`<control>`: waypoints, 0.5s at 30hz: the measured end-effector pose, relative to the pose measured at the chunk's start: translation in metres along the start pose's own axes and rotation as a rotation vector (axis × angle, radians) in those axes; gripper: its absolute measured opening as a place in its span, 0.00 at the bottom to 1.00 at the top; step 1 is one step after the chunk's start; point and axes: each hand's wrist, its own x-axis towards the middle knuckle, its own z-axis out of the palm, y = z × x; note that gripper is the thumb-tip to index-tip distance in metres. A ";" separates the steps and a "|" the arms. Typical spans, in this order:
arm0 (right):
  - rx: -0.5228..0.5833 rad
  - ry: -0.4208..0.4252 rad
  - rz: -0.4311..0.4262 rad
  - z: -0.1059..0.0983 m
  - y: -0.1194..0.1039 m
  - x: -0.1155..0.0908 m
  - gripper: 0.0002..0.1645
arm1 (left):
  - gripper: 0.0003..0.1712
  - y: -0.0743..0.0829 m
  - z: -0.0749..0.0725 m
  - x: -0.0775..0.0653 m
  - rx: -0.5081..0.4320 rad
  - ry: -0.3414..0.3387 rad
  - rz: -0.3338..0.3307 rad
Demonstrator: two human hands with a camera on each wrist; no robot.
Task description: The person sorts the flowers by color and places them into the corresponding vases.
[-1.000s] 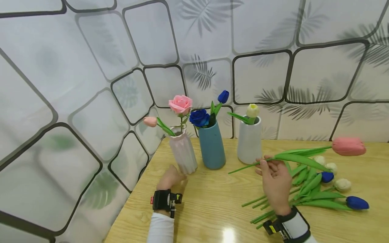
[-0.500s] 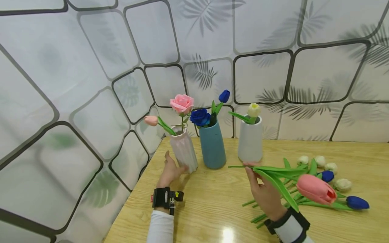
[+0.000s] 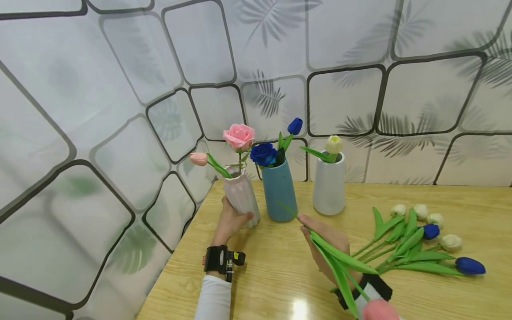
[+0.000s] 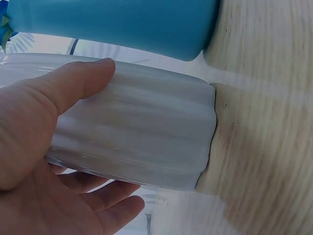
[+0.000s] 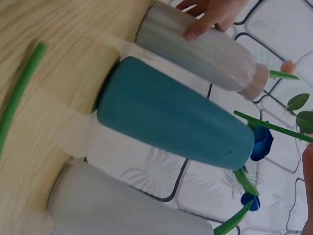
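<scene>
My left hand (image 3: 230,224) grips the lower part of a ribbed, pale pink vase (image 3: 242,193), which stands on the table. In the left wrist view the thumb lies along the near side of the vase (image 4: 142,122) and the fingers reach behind it. That vase bears a pink rose (image 3: 239,137) and a light pink tulip (image 3: 198,159). My right hand (image 3: 332,233) pinches the green stem of a pink tulip (image 3: 380,310). Its flower head hangs toward me and its bare stem end points up-left, overlapping the teal vase (image 3: 280,191) in the head view.
A white vase (image 3: 329,191) with a white tulip (image 3: 334,145) stands right of the teal one, which holds a blue rose (image 3: 263,154) and a blue tulip (image 3: 295,126). Several loose white and blue tulips (image 3: 412,244) lie at right. A patterned curtain (image 3: 344,102) hangs behind the table.
My right hand has moved left with the pink tulip, whose head has swung from the right down toward me. My left hand has gone from beside the ribbed vase's base to gripping it.
</scene>
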 end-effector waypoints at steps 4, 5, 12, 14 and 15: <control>0.127 0.071 -0.029 0.012 0.002 0.002 0.17 | 0.59 0.001 0.002 0.002 0.003 0.002 -0.024; 0.143 0.066 -0.028 0.014 0.001 0.004 0.18 | 0.59 0.002 0.003 0.002 0.000 -0.003 -0.027; 0.126 0.081 -0.037 0.035 -0.003 0.029 0.18 | 0.60 0.003 0.001 0.000 -0.029 -0.023 -0.023; 0.119 0.078 -0.029 0.042 0.000 0.031 0.19 | 0.60 0.001 -0.001 -0.001 -0.034 -0.023 -0.019; 0.117 0.077 -0.025 0.046 0.003 0.032 0.19 | 0.60 0.000 -0.001 -0.001 -0.035 -0.021 -0.022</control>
